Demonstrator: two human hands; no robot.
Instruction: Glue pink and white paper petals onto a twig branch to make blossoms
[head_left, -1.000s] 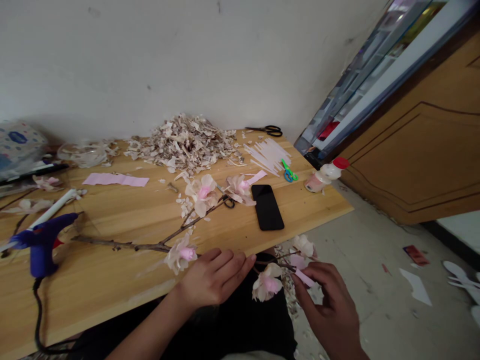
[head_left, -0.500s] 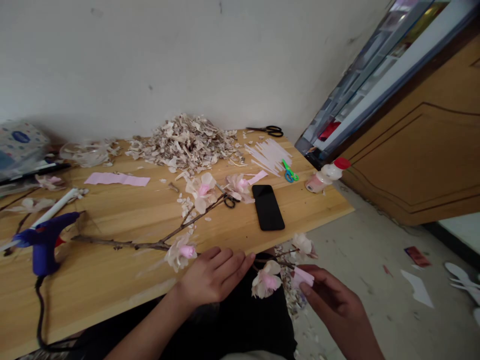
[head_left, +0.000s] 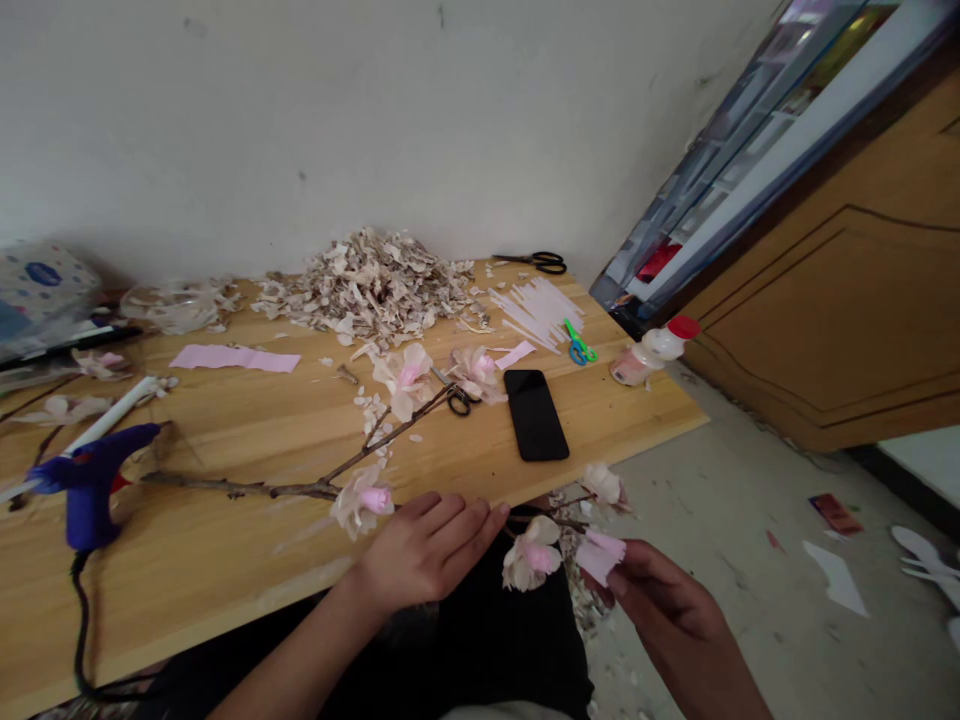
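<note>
A brown branch (head_left: 277, 489) with several pale pink paper-like flowers lies over the table, its right part reaching past the front edge. My left hand (head_left: 431, 555) is closed around this branch near the edge, palm down. Close to its fingers is one flower (head_left: 534, 552), with another flower (head_left: 604, 486) farther right. My right hand (head_left: 667, 595) pinches a pink paper strip (head_left: 600, 556), curled at a twig's end, between thumb and fingers. More flowers sit on the branch: a flower (head_left: 363, 500) left of my left hand and a flower (head_left: 407, 380) farther back.
A blue glue gun (head_left: 94, 480) stands at left. Behind lie a petal heap (head_left: 375, 285), a pink strip (head_left: 235, 357) and white sticks (head_left: 536, 312). A black phone (head_left: 535, 415), green-blue scissors (head_left: 579, 343) and a red-capped bottle (head_left: 652, 352) lie toward the table's right end.
The pink paper strip at my right fingertips has turned and spread into a wider curl, and my right fingers have shifted slightly. My left hand stays put.
</note>
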